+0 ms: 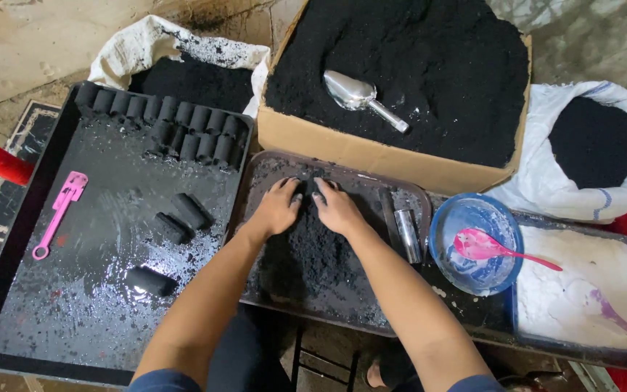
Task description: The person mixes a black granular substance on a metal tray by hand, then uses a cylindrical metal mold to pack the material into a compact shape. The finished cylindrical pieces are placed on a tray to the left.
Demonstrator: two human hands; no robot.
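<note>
Two hands, left hand point(277, 207) and right hand point(337, 207), side by side, fingers spread, pressing black powder point(306, 254) on middle tray point(255, 290). Steel tube point(407, 234) at tray's right edge; black cylinders point(175, 123) along left tray's point(9, 276) far edge.

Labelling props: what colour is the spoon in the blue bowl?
Pink spoon, resting in the blue bowl; head view shows it best.

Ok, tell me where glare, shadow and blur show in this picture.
Head view: glare on the wet black tray and the metal scoop; the black powder under the left hand and right hand swallows detail; shadow deepens under the table's near edge; focus sharp overall, edges bowed slightly by the wide lens.
</note>
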